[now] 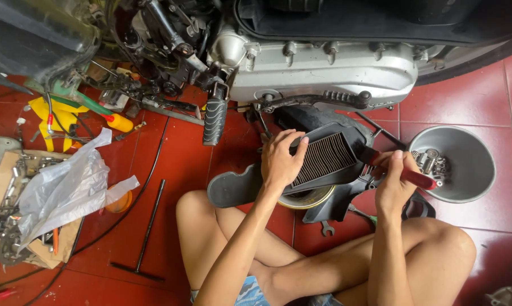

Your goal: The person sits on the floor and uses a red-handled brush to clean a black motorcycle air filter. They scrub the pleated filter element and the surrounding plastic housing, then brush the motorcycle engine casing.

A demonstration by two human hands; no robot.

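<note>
Here, centre frame: left hand (279, 161) clasps the pleated air filter (324, 158); right hand (394, 184) is closed around a red-handled brush (417, 179). Hard strokes could likely tear pleats, or dislodged grit fall into the bowl of bolts (465, 148).

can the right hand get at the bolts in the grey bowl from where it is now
Probably yes. The grey bowl sits open-topped on the floor beside the right hand, nothing between them, but that hand is closed on a red-handled brush.
</note>
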